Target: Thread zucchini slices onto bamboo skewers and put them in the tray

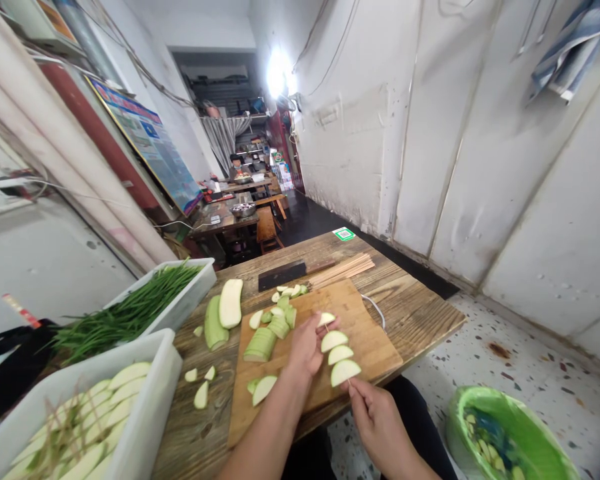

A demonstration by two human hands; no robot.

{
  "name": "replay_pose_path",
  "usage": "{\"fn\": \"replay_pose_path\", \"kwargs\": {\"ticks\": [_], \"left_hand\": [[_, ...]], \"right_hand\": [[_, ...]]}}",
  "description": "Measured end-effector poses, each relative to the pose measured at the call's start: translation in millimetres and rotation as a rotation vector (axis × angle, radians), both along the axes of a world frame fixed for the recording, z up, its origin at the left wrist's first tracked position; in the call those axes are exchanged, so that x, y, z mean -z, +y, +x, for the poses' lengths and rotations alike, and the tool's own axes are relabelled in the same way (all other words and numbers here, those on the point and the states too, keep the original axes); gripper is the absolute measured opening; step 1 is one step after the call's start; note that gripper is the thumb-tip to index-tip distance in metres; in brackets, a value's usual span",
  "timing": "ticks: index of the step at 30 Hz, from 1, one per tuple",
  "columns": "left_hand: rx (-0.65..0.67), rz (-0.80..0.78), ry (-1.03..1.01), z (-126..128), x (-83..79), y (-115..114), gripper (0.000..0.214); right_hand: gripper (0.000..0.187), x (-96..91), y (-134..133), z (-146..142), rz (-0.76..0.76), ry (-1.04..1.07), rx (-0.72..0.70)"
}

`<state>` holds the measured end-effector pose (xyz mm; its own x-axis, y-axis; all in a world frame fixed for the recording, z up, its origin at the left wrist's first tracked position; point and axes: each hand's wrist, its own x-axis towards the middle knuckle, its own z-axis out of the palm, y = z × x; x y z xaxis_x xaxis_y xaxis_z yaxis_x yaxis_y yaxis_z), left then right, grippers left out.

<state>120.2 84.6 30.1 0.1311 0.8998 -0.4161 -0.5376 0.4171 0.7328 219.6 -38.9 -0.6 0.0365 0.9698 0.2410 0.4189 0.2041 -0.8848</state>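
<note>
My right hand (380, 410) pinches the lower end of a thin bamboo skewer that carries several half-round slices of pale green squash (345, 372). At its far end, my left hand (307, 343) has its fingers around another squash slice (326, 319); the skewer tip is at this slice. Both hands are over the wooden cutting board (380, 347). Left of them on the board lie a row of cut squash slices (261, 343) and a loose half-round slice (265, 390). Two large squash pieces (230, 303) rest just beyond the board's left edge.
A cleaver (283, 275) and a bundle of bamboo skewers (353, 267) lie behind the board. On the left stand a white tub (167, 373) of skewered slices and another tub (207, 270) of long green vegetables. A green bin (530, 427) sits on the floor at right.
</note>
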Motion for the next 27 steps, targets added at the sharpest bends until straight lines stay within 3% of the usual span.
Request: {"fn": "replay_pose_path", "kwargs": {"ticks": [16,21,27], "left_hand": [[0.000,0.042,0.057,7.1,-1.2,-11.0,0.015],[-0.004,0.053,0.007,8.3,-1.2,-12.3,0.006],[0.018,0.114,-0.140,-0.7,-4.9,-19.7,0.020]], "right_hand": [[0.036,4.8,0.7,-2.3,0.004,-0.014,0.013],[0.038,6.7,7.3,-2.3,0.040,-0.053,0.046],[0.043,13.2,16.1,-0.5,0.093,-0.146,0.064]]}}
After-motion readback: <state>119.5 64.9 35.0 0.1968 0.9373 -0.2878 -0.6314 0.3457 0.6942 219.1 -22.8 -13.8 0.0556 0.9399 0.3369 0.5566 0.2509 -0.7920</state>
